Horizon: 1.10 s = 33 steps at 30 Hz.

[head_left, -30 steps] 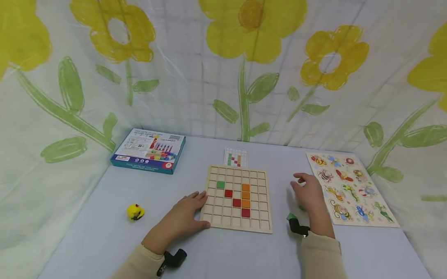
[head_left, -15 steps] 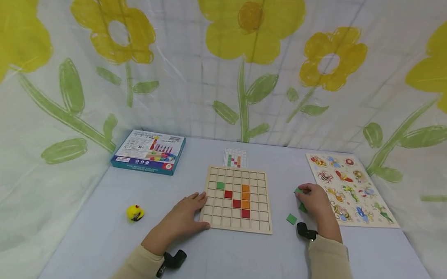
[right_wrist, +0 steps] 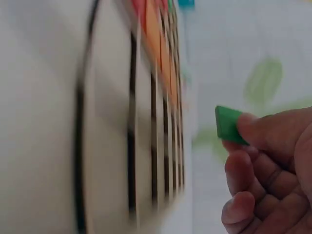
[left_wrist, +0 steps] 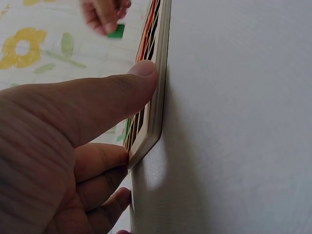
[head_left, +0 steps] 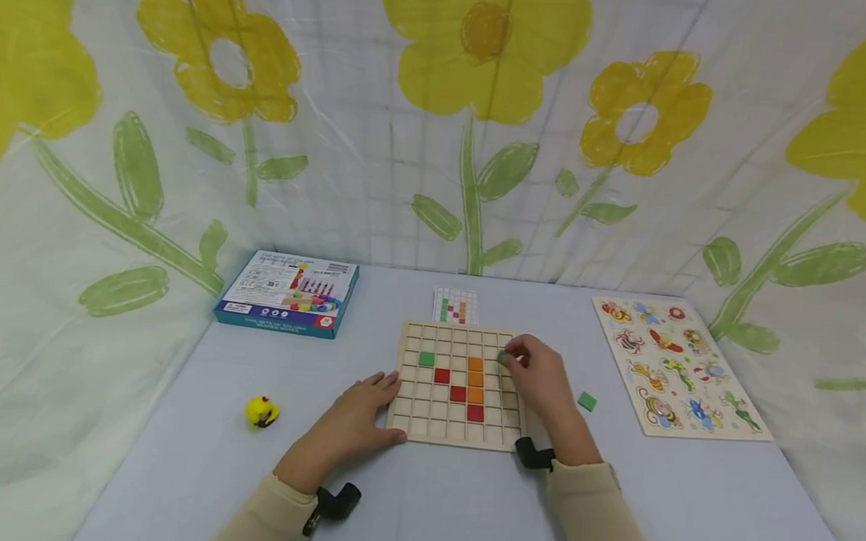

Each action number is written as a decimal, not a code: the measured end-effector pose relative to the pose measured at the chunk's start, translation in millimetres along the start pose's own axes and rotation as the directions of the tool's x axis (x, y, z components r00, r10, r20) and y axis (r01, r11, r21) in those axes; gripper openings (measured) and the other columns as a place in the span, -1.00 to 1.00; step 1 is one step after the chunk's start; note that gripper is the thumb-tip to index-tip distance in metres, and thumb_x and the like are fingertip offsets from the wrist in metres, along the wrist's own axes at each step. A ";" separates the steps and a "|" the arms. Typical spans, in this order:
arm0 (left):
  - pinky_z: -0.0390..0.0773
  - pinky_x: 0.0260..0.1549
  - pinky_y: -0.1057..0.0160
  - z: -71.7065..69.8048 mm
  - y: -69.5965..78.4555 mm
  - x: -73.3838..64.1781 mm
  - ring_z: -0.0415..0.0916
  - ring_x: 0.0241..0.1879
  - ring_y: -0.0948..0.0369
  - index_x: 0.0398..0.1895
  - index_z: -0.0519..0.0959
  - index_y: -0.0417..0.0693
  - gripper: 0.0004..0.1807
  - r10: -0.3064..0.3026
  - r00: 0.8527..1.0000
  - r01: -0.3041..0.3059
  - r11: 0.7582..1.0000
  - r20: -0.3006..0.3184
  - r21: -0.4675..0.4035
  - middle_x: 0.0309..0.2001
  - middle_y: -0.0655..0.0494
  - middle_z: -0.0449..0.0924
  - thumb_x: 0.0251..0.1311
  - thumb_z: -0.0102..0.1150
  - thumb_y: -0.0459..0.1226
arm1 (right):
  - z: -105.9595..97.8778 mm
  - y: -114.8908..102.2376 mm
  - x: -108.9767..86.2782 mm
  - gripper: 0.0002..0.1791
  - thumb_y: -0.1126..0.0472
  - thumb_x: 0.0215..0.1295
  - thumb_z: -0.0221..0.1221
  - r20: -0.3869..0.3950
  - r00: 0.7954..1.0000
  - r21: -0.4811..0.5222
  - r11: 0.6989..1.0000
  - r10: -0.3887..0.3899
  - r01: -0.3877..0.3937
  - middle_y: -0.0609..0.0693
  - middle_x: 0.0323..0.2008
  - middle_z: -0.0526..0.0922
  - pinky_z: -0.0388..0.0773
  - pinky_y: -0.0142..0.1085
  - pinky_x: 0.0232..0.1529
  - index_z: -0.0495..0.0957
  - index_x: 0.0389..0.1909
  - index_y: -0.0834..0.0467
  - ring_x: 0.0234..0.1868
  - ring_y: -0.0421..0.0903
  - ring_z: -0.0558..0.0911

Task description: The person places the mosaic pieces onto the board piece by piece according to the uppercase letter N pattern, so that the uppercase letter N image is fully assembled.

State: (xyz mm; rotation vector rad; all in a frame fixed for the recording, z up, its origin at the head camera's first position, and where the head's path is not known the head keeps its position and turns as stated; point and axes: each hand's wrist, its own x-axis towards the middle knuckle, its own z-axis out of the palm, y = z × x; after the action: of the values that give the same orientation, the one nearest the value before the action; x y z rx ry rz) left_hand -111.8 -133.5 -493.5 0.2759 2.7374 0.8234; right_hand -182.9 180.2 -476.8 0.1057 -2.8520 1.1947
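Note:
My right hand [head_left: 540, 378] pinches a green square tile [right_wrist: 229, 124] between thumb and fingertips, above the upper right part of the wooden grid board [head_left: 416, 429]. My left hand [head_left: 356, 419] rests at the board's near left corner, its thumb [left_wrist: 144, 70] on the front edge and its fingers along the left side. In the grid lie one green tile [head_left: 427, 359], three red tiles [head_left: 458, 394] in a diagonal and three orange tiles [head_left: 475, 379] in a column. Right of my right wrist, a loose green tile [head_left: 587, 401] lies on the table.
Behind the board lies a pattern card [head_left: 456, 305] with coloured squares. A flat blue-and-white box [head_left: 286, 293] is at the back left, with a small yellow toy [head_left: 262, 412] nearer. An insect puzzle board [head_left: 680, 367] lies on the right. A flowered curtain [head_left: 379, 181] hangs behind.
My right hand reached to the green tiles on the right, picked one up and carried it left over the board. My left hand has stayed at the board's corner.

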 end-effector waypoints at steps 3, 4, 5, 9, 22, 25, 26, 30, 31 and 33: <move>0.22 0.62 -0.29 -0.7 -0.3 -1.1 0.10 0.73 -0.09 0.65 0.37 -0.09 0.02 0.003 1.000 -0.003 1.000 0.003 -0.003 0.69 0.10 0.29 0.18 0.64 0.01 | 27.0 -30.5 -4.2 -0.93 0.22 0.56 0.31 0.089 0.993 0.038 0.996 -0.079 0.076 -0.03 -0.10 0.80 0.56 -0.23 -0.24 0.71 -0.04 0.05 -0.24 -0.08 0.59; 0.22 0.62 -0.29 -1.3 -0.4 -1.0 0.10 0.73 -0.09 0.65 0.37 -0.09 0.02 0.005 1.000 -0.005 1.000 0.004 -0.005 0.69 0.10 0.29 0.19 0.64 0.01 | 34.7 -38.8 -4.3 -0.93 0.23 0.55 0.32 0.112 0.989 0.045 0.995 -0.097 0.092 -0.05 -0.11 0.80 0.57 -0.23 -0.25 0.71 -0.05 0.03 -0.26 -0.09 0.59; 0.22 0.62 -0.29 -1.9 -0.5 -0.9 0.10 0.73 -0.09 0.65 0.37 -0.09 0.01 0.005 1.000 -0.005 1.000 0.005 -0.008 0.69 0.10 0.29 0.19 0.64 0.01 | 42.1 -45.6 -3.9 -0.93 0.24 0.54 0.33 0.130 0.985 0.046 0.993 -0.113 0.108 -0.07 -0.12 0.80 0.57 -0.22 -0.25 0.72 -0.06 0.02 -0.28 -0.11 0.58; 0.23 0.62 -0.29 -2.5 -1.5 -0.8 0.13 0.72 -0.11 0.63 0.40 -0.13 -0.01 0.020 1.000 -0.020 1.000 -0.001 -0.009 0.68 0.07 0.32 0.20 0.64 0.00 | 66.7 -61.7 2.4 -0.93 0.24 0.54 0.33 0.174 0.969 0.016 0.984 -0.175 0.175 -0.10 -0.12 0.81 0.60 -0.19 -0.20 0.73 -0.08 0.01 -0.30 -0.14 0.59; 0.25 0.61 -0.28 -1.8 -5.1 -1.9 0.17 0.70 -0.13 0.62 0.41 -0.18 -0.02 0.069 0.997 -0.069 0.998 -0.015 -0.005 0.66 0.01 0.36 0.19 0.64 -0.02 | 86.9 -68.9 9.8 -0.91 0.24 0.51 0.37 0.235 0.952 -0.116 0.966 -0.198 0.230 -0.08 -0.15 0.83 0.71 -0.10 -0.08 0.72 -0.22 -0.03 -0.16 -0.11 0.72; 0.24 0.62 -0.28 -1.8 -4.5 -1.9 0.17 0.70 -0.12 0.62 0.41 -0.18 -0.02 0.067 0.998 -0.067 0.998 -0.015 -0.001 0.66 0.02 0.35 0.20 0.63 -0.02 | 85.8 -70.0 8.1 -0.91 0.24 0.51 0.36 0.240 0.950 -0.126 0.963 -0.202 0.237 -0.08 -0.16 0.82 0.71 -0.11 -0.08 0.72 -0.23 -0.02 -0.17 -0.12 0.71; 0.24 0.62 -0.28 -1.8 -4.2 -1.8 0.17 0.70 -0.12 0.62 0.41 -0.18 -0.02 0.066 0.998 -0.066 0.998 -0.015 0.000 0.66 0.02 0.35 0.20 0.63 -0.02 | 85.6 -70.5 7.9 -0.91 0.24 0.51 0.36 0.241 0.949 -0.130 0.962 -0.203 0.238 -0.07 -0.16 0.81 0.71 -0.11 -0.08 0.72 -0.23 -0.01 -0.17 -0.13 0.71; 0.24 0.62 -0.28 -1.4 -3.0 -1.9 0.17 0.70 -0.12 0.62 0.41 -0.17 -0.02 0.056 0.998 -0.056 0.998 -0.016 0.003 0.66 0.02 0.36 0.19 0.64 -0.02 | 84.7 -72.2 7.2 -0.93 0.26 0.51 0.36 0.249 0.948 -0.140 0.962 -0.196 0.235 -0.04 -0.14 0.79 0.70 -0.11 -0.09 0.75 -0.23 0.04 -0.17 -0.11 0.68; 0.24 0.62 -0.27 -1.3 -2.8 -1.9 0.17 0.70 -0.12 0.62 0.41 -0.17 -0.01 0.054 0.998 -0.054 0.999 -0.015 0.004 0.66 0.03 0.36 0.19 0.64 -0.02 | 84.6 -72.6 7.0 -0.92 0.26 0.50 0.36 0.249 0.948 -0.147 0.960 -0.196 0.237 -0.03 -0.14 0.78 0.71 -0.11 -0.08 0.77 -0.24 0.06 -0.16 -0.10 0.68; 0.24 0.62 -0.27 -1.2 -2.5 -1.8 0.17 0.70 -0.12 0.62 0.41 -0.17 -0.01 0.053 0.999 -0.052 0.999 -0.015 0.004 0.66 0.03 0.36 0.18 0.64 -0.02 | 84.6 -73.3 6.5 -0.91 0.27 0.49 0.37 0.253 0.948 -0.170 0.956 -0.193 0.240 -0.02 -0.14 0.77 0.72 -0.09 -0.05 0.81 -0.24 0.09 -0.13 -0.08 0.69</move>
State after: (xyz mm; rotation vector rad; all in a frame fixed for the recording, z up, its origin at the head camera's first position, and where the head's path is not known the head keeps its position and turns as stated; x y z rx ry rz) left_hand -110.7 -136.7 -493.6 0.3452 2.7566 0.8369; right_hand -184.9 68.4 -483.6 0.5743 -3.0362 0.9029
